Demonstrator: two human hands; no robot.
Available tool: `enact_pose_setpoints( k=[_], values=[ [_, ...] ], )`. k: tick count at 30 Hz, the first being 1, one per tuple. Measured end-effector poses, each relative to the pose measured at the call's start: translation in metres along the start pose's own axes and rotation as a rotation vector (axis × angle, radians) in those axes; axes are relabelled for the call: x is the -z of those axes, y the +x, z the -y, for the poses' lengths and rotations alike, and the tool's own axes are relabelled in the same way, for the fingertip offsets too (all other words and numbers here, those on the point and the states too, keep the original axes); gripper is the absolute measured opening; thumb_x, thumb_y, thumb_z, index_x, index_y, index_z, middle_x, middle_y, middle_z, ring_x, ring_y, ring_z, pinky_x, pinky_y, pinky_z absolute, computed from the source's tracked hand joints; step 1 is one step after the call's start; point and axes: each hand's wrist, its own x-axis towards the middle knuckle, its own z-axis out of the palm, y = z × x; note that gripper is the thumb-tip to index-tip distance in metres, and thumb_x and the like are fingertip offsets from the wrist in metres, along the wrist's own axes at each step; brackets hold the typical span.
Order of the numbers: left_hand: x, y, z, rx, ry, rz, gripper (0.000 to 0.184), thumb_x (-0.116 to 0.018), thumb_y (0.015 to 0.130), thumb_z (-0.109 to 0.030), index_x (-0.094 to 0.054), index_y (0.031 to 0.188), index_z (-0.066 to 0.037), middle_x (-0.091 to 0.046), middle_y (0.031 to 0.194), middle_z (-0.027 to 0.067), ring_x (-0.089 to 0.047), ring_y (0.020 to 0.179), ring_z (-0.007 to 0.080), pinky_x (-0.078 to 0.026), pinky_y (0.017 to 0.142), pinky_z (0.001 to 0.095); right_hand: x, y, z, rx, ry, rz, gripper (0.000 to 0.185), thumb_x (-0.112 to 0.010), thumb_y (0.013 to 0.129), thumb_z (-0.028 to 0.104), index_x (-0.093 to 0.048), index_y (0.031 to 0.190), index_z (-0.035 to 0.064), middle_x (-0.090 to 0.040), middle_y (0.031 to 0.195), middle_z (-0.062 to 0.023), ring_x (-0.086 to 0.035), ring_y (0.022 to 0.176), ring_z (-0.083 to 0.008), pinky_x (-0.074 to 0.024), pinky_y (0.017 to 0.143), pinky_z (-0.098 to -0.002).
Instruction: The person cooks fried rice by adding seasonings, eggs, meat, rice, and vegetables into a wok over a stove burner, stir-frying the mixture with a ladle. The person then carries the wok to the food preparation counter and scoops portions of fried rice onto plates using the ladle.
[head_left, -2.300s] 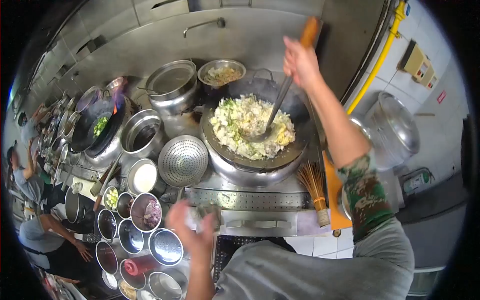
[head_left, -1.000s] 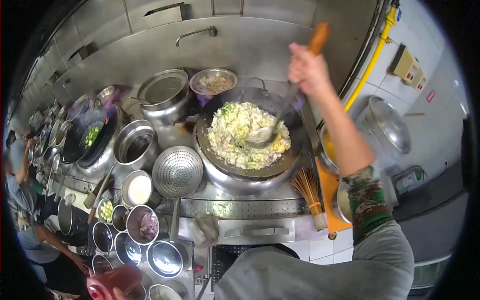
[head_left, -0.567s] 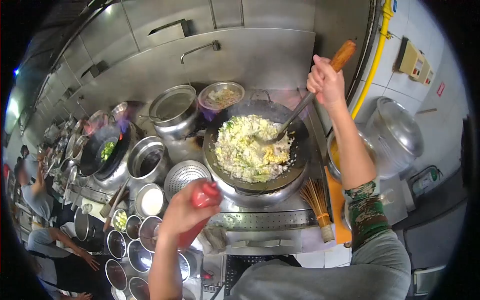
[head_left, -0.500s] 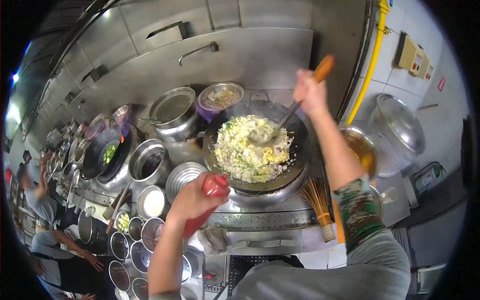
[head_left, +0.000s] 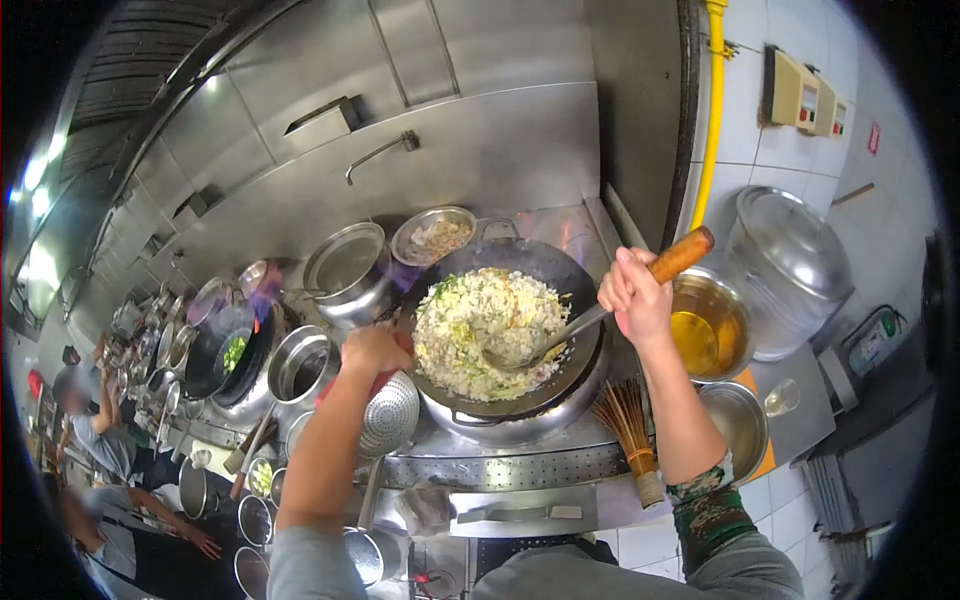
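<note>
My right hand is closed round a long ladle near its wooden handle. The ladle's bowl sits in a heap of fried rice with yellow egg and green bits. A black wok on the burner contains the rice. At the wok's left rim, my left hand is closed on a red cloth. Its fingers are partly hidden, so I cannot tell whether they also grip the rim through the cloth. Just below that hand lies a perforated strainer.
A bamboo brush lies right of the burner, near a pot of yellow oil and a steel bowl. Behind stand a lidded pot and a bowl of food. Co-workers stand at the far left.
My left hand has moved up and forward with the red cloth to the wok's left rim. My right hand has come lower, and the ladle lies flatter in the rice. The view has shifted.
</note>
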Motion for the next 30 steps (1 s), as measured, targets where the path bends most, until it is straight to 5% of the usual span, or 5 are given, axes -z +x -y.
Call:
enact_pose_setpoints(
  k=[15,20,26,28,30],
  values=[
    [-0.028,-0.031,0.043,-0.114,-0.039,-0.065,0.068,-0.075,0.057,-0.042,-0.063,0.115,-0.008,-0.065,0.111,0.0178,-0.063,0.103,0.0316,-0.05,0.089,0.0386,-0.014,-0.022,-0.009,0.05,0.01,-0.034,0.035,-0.053,0.092,0.018,-0.039,0.061,0.0136,-0.03,0.044,0.002,-0.029,0.036,-0.0114,-0.0281,0.04,-0.0281],
    [-0.076,-0.135,0.162,-0.146,-0.825,-0.199,0.056,-0.079,0.064,-0.044,-0.064,0.103,-0.007,-0.068,0.093,0.0126,-0.064,0.087,0.0244,-0.048,0.082,0.0345,-0.002,-0.017,-0.014,-0.08,0.023,-0.107,0.022,-0.053,0.095,0.02,-0.048,0.073,0.0165,-0.035,0.058,0.0068,-0.032,0.049,-0.0055,-0.0266,0.045,-0.0237],
    [-0.134,-0.299,0.238,0.38,-0.977,-0.814,0.058,-0.08,0.066,-0.017,-0.055,0.116,-0.001,-0.065,0.103,0.0118,-0.062,0.094,0.02,-0.048,0.087,0.0328,-0.055,0.016,0.026,-0.079,-0.104,0.403,0.022,-0.05,0.095,0.019,-0.055,0.078,0.0069,-0.038,0.058,0.0046,-0.036,0.053,-0.0064,-0.0306,0.05,-0.0228],
    [-0.165,-0.317,0.245,0.58,-0.928,-0.984,0.062,-0.082,0.065,-0.018,-0.053,0.118,-0.002,-0.063,0.106,0.0135,-0.062,0.098,0.0221,-0.047,0.089,0.0334,-0.126,-0.005,0.021,0.121,-0.276,-0.191,0.023,-0.048,0.095,0.015,-0.058,0.08,0.002,-0.04,0.061,0.0034,-0.04,0.055,-0.0072,-0.036,0.054,-0.0215],
    [-0.206,-0.327,0.255,0.74,-0.88,-1.127,0.064,-0.084,0.064,-0.018,-0.053,0.118,-0.003,-0.062,0.108,0.0138,-0.06,0.101,0.0233,-0.045,0.09,0.0337,-0.039,0.05,-0.05,-0.017,-0.339,0.259,0.024,-0.046,0.096,0.013,-0.061,0.105,-0.0033,-0.053,0.077,-0.0004,-0.051,0.067,-0.0072,-0.0433,0.065,-0.0216]
  ],
)
